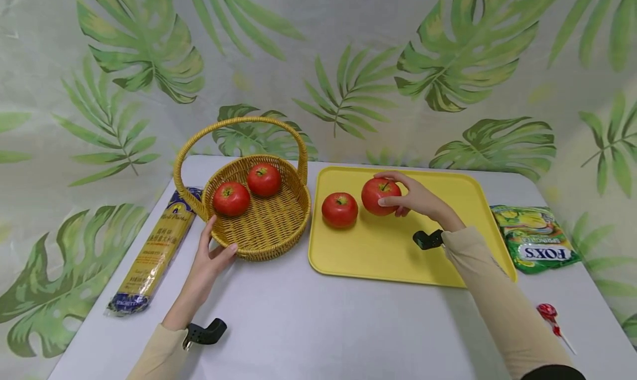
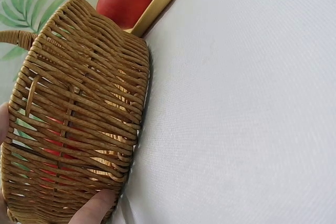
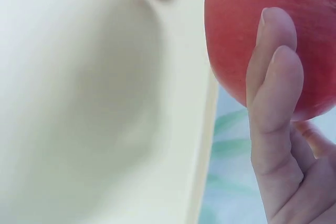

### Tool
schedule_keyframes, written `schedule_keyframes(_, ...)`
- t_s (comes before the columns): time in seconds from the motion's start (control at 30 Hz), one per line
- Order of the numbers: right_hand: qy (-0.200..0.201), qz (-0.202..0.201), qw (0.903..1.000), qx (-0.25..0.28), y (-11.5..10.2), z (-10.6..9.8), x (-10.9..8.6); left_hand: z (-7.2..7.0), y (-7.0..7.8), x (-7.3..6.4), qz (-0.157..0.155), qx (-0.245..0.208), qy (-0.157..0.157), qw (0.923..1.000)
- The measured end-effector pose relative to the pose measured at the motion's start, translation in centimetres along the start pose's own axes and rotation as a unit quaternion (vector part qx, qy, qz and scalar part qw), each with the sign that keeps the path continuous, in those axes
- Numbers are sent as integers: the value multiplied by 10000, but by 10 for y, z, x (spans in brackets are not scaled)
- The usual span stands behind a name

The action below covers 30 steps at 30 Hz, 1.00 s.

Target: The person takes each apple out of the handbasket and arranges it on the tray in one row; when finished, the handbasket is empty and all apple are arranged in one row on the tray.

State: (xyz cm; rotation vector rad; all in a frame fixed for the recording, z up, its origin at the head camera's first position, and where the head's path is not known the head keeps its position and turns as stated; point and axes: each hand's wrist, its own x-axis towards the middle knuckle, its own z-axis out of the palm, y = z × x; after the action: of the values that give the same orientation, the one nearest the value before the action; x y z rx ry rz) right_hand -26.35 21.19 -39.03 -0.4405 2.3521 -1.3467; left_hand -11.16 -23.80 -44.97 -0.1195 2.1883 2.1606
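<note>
My right hand (image 1: 415,194) grips a red apple (image 1: 380,196) between thumb and fingers over the yellow tray (image 1: 388,258). In the right wrist view the fingers (image 3: 278,87) lie along the apple's side, and a shadow falls on the tray below. Another red apple (image 1: 340,209) sits on the tray just left of the held one. My left hand (image 1: 211,261) holds the near left side of a woven basket (image 1: 271,250), thumb and fingers spread against its wall. Inside the basket are two red apples, one at the left (image 1: 231,198) and one farther back (image 1: 264,179).
A pack of spaghetti (image 1: 154,253) lies left of the basket, partly behind its tall handle (image 1: 239,121). To the tray's right is a green Fox's candy bag (image 1: 534,239). A red lollipop (image 1: 549,313) lies near the right table edge. A leaf-patterned cloth (image 1: 348,92) hangs behind.
</note>
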Motion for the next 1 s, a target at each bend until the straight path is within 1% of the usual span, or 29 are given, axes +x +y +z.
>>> schedule_keyframes(0.2, 168, 174, 9996, -121, 21, 1, -9, 0, 0, 0, -41, 28, 19, 10000)
schedule_keyframes(0.37, 167, 277, 9993, -168, 35, 8, -12, 0, 0, 0, -40, 8, 23, 10000)
schedule_keyframes(0.47, 179, 296, 9992, -218, 39, 13, -13, 0, 0, 0, -50, 14, 35, 10000)
schedule_keyframes(0.6, 154, 187, 9992, -309, 41, 17, -12, 0, 0, 0, -39, 21, 39, 10000)
schedule_keyframes(0.73, 8, 120, 9994, -335, 39, 19, -11, 0, 0, 0, -19, 35, 36, 10000)
schedule_keyframes(1.0, -480, 346, 9981, 152, 38, 17, -15, 0, -1, 0, 5, 42, 58, 10000)
